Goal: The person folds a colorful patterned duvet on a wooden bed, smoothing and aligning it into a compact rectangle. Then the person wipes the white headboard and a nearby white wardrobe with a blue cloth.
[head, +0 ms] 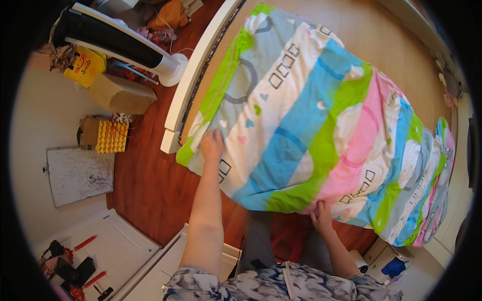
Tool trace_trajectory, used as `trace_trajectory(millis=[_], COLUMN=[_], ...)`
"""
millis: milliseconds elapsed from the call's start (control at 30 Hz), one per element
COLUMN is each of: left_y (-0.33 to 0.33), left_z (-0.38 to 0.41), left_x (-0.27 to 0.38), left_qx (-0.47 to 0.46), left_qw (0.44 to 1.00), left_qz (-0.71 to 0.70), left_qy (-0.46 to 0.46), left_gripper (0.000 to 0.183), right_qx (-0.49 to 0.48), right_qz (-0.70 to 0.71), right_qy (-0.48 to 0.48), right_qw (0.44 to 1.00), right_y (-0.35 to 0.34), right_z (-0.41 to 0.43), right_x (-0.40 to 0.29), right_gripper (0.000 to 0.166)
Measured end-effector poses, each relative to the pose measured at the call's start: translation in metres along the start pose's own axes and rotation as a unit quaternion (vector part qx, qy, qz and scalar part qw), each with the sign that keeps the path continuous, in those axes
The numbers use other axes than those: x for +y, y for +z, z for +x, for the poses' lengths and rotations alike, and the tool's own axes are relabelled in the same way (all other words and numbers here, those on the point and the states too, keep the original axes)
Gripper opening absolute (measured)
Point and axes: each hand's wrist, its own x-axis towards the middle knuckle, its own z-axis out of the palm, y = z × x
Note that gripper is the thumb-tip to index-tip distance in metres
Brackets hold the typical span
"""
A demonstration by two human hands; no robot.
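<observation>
A quilt (286, 124) with green, blue, pink, grey and white stripes, hearts and rings lies across a bed with a bare tan surface (395, 41). Its near edge hangs over the bedside. My left hand (212, 145) rests on the quilt near its left corner; the fingertips point away from me, and whether they pinch the cloth cannot be told. My right hand (322, 218) grips the near edge at a pink stripe, thumb below and fingers partly hidden by the fabric. Towards the right the quilt lies in bunched folds.
A white bed frame rail (179, 109) runs along the left. Beyond it stand a tower fan (124, 41), a cardboard box (120, 94), a yellow egg-tray-like stack (112, 136) and a scribbled whiteboard (81, 176). A small drawer cabinet (380, 259) stands at lower right.
</observation>
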Motion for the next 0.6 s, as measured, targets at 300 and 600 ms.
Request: trace_trajectory(millis=[300, 600], left_y=[0.002, 0.022], left_z=[0.042, 0.057], left_x=[0.001, -0.003], left_qx=[-0.103, 0.049], left_qw=[0.99, 0.99], left_qz=[0.093, 0.125], left_qy=[0.022, 0.041], left_gripper=[0.049, 0.062], right_qx=[-0.127, -0.117], right_qz=[-0.09, -0.108], right_qy=[0.187, 0.209], right_qw=[0.97, 0.965], right_y=[0.035, 0.042], right_z=[0.048, 0.051], right_x=[-0.054, -0.068], right_gripper=[0.088, 0.091])
